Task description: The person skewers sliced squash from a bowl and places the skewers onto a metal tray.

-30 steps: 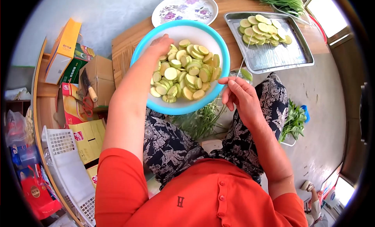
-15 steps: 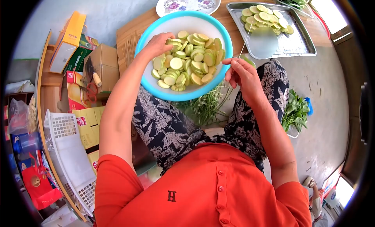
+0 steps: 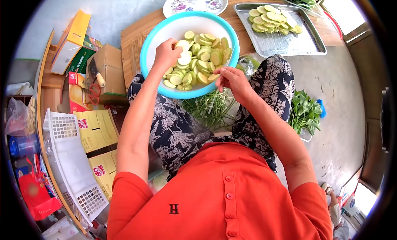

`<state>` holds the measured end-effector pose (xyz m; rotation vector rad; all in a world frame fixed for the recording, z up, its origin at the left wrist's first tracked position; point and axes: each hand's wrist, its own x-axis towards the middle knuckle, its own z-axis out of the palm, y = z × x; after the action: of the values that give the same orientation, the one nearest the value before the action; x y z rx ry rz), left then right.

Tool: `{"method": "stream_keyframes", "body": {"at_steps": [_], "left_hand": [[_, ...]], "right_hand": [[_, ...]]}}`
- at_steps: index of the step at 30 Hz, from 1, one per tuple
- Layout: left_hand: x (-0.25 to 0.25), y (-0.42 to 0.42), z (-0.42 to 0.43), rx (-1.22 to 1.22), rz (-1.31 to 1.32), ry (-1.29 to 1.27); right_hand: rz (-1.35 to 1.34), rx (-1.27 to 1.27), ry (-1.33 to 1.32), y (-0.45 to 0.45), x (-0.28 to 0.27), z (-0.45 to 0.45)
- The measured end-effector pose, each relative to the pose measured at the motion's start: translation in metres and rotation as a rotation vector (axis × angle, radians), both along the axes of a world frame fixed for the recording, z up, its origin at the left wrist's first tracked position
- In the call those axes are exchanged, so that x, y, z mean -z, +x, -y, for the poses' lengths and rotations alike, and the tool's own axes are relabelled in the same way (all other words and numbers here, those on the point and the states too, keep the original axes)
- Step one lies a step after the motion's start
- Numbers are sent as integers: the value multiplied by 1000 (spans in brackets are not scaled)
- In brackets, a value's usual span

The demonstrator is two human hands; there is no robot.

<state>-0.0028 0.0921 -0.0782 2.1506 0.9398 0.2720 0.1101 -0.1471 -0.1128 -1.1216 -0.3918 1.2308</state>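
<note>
A white basin with a blue rim [image 3: 145, 46] holds many round, green-edged zucchini slices [image 3: 203, 56]. My left hand [image 3: 166, 56] is over its left side, fingers closed on a zucchini slice [image 3: 182, 44] at the fingertips. By the lower right rim, my right hand [image 3: 235, 84] pinches a thin skewer [image 3: 234, 52], which points up and is hard to make out. More zucchini slices [image 3: 273, 19] lie piled on a metal tray [image 3: 285, 46] at the upper right. Thin wooden sticks [image 3: 134, 48] lie on the table left of the basin.
A floral plate [image 3: 194, 3] is behind the basin on the wooden table [image 3: 237, 23]. Cut greens [image 3: 211, 110] lie below the basin, and leafy greens [image 3: 305, 114] stand at right. Boxes [image 3: 109, 68], red scissors [image 3: 94, 93] and a white plastic rack [image 3: 72, 157] are at left.
My left hand has drawn slightly down and closed on a slice from the basin. My right hand has moved left and lower, to the basin's rim. The view has shifted a little.
</note>
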Motion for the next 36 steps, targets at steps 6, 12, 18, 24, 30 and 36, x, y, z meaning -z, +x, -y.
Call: {"method": "stream_keyframes", "body": {"at_steps": [6, 12, 18, 24, 30, 36], "left_hand": [[-4, -21, 6, -170, 603, -791], [-1, -37, 16, -340, 1001, -1246], [-2, -50, 21, -191, 1178, -1411], [1, -49, 26, -15, 1308, -1512], [3, -50, 37, -40, 1317, -1556], [9, -53, 33, -9, 1299, -1602]], "right_hand": [[4, 6, 42, -2, -3, -15], [171, -68, 28, -3, -11, -19], [368, -142, -66, -12, -46, 7], [341, -217, -42, -45, -85, 13], [335, -299, -16, -68, -105, 13], [359, -304, -73, -76, -103, 12]]}}
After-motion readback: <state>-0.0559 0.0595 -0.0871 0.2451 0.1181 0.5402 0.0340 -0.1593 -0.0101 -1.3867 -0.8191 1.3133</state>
